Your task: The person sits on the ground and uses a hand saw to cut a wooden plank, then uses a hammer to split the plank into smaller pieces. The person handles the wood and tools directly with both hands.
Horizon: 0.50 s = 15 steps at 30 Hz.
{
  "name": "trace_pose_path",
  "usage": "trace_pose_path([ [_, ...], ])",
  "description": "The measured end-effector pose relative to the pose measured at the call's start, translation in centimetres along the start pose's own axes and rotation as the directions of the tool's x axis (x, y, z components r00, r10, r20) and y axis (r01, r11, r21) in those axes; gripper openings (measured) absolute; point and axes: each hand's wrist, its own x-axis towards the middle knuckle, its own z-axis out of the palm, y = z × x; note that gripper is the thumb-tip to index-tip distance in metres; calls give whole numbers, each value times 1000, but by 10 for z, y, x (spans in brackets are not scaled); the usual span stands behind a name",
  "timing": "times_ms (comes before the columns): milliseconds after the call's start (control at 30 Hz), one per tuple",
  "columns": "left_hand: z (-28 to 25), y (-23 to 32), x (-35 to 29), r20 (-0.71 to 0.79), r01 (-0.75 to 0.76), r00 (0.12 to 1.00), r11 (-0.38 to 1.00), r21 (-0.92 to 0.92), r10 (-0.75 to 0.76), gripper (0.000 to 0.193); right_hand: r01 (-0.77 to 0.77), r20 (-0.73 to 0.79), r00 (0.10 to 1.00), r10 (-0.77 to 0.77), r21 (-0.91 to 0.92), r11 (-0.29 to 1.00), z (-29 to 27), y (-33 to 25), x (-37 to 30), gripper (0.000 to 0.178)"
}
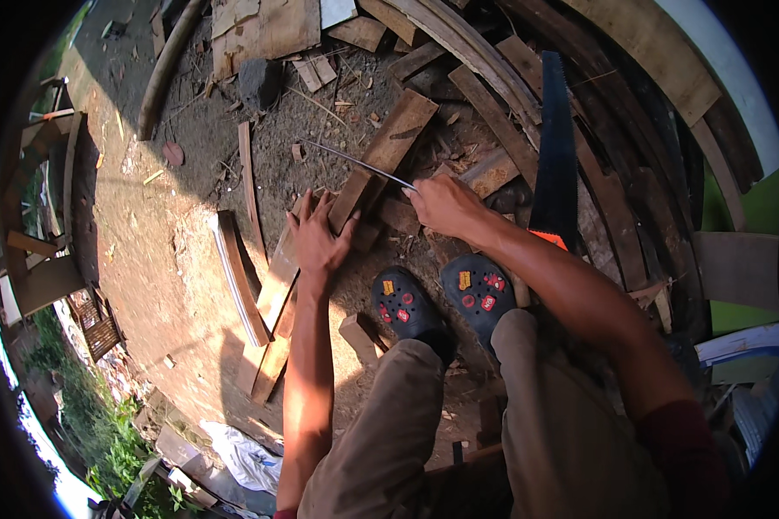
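Note:
My left hand [322,242] lies with spread fingers on a long wooden plank [279,290]. A short wooden piece [350,197] sits between its thumb and index finger. My right hand [446,204] is closed around the near end of a thin metal rod-like tool [355,161], whose handle the fingers hide. The tool slants up to the left, across a wider board [401,134]; I cannot tell whether it touches the wood. A handsaw [555,156] with a dark blade and some orange at its base stands beyond my right forearm, which partly covers it.
My feet in dark clogs [407,303] stand close below the wood. A curved wooden strip [238,281] lies left of the plank. Several long timbers [614,164] are piled at the right. A dark stone [260,83] and a wooden pole [169,69] lie farther off.

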Motion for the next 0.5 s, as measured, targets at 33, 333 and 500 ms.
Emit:
trace_pose_path([
  [33, 0, -1, 0, -5, 2, 1000, 1000, -7, -2, 65, 68, -90, 994, -63, 59, 996, 2, -2, -2, 33],
  [333, 1, 1, 0, -11, -3, 1000, 1000, -23, 3, 65, 98, -177, 981, -77, 116, 988, 2, -8, -7, 31],
  [500, 1, 1, 1, 0, 5, 1000, 1000, -11, -5, 65, 50, -51, 998, -48, 49, 998, -1, 0, -1, 32],
])
